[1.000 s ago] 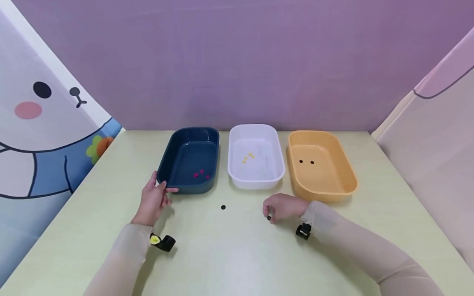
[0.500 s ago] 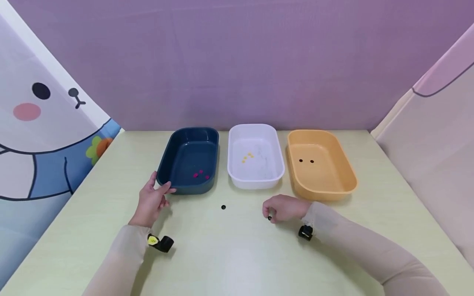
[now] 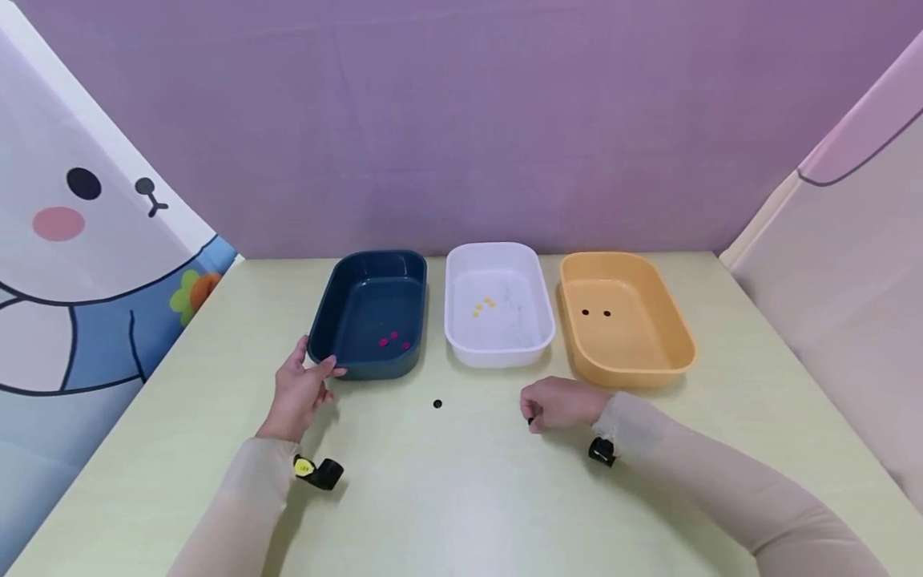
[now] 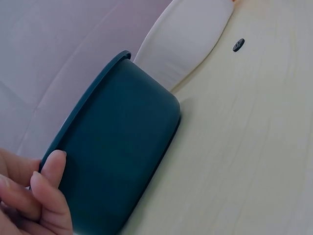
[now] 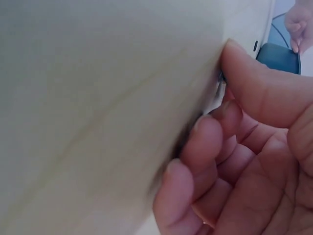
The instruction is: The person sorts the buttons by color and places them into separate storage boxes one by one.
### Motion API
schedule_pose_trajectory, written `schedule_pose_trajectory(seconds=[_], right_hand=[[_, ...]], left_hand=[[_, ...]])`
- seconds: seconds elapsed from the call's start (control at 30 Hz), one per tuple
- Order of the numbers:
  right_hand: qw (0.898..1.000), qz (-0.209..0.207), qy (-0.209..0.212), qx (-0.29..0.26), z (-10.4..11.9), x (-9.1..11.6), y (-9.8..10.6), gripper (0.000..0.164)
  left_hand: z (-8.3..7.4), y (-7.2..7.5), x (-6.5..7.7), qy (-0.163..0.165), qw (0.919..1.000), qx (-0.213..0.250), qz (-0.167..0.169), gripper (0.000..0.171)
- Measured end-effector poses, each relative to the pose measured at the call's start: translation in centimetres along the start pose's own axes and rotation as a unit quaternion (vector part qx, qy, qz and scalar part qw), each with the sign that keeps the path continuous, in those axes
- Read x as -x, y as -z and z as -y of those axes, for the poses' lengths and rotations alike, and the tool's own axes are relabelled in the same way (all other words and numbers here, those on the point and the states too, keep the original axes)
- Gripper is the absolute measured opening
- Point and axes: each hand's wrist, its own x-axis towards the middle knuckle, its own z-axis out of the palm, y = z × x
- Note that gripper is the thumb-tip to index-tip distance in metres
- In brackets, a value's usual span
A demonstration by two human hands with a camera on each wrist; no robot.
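Note:
My left hand (image 3: 297,394) grips the near left corner of the dark blue tray (image 3: 375,370), its thumb against the front wall and another finger along the side. Three small dark pink pieces (image 3: 393,336) lie inside that tray. In front of the white tray (image 3: 497,358), my right hand (image 3: 561,402) is low at the tabletop, pinching a small black button (image 3: 530,421) between thumb and fingers; most of the button is hidden. Between the hands another black button (image 3: 437,404) lies flat on the table; its holes show on this button (image 4: 238,45) in the left wrist view.
Several small yellow pieces (image 3: 476,315) lie in the white tray. To its right stands an orange-yellow tray (image 3: 634,377) holding two black buttons (image 3: 607,313). A purple cloth (image 3: 476,128) hangs behind the table, with printed cloth (image 3: 108,264) along the left side.
My right hand has shifted slightly to the right, and its fingers cover more of the button. The left hand stays at the blue tray's corner.

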Motion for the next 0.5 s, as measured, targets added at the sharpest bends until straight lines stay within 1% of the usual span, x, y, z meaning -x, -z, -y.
schedule_pose_trajectory(seconds=[0.17, 0.3, 0.5], right_hand=[[1.0, -0.008, -0.001, 0.028, -0.4, 0.4, 0.2, 0.02], [0.999, -0.019, 0.013, 0.042, -0.8, 1.1, 0.4, 0.015], [0.995, -0.064, 0.047, 0.059, -1.3, 2.5, 1.0, 0.018]], left_hand=[[0.2, -0.1, 0.0, 0.0, 1.0, -0.003, -0.001, 0.076], [0.4, -0.2, 0.0, 0.006, 1.0, -0.006, -0.003, 0.077], [0.5, 0.1, 0.2, 0.006, 0.9999, 0.015, -0.005, 0.078]])
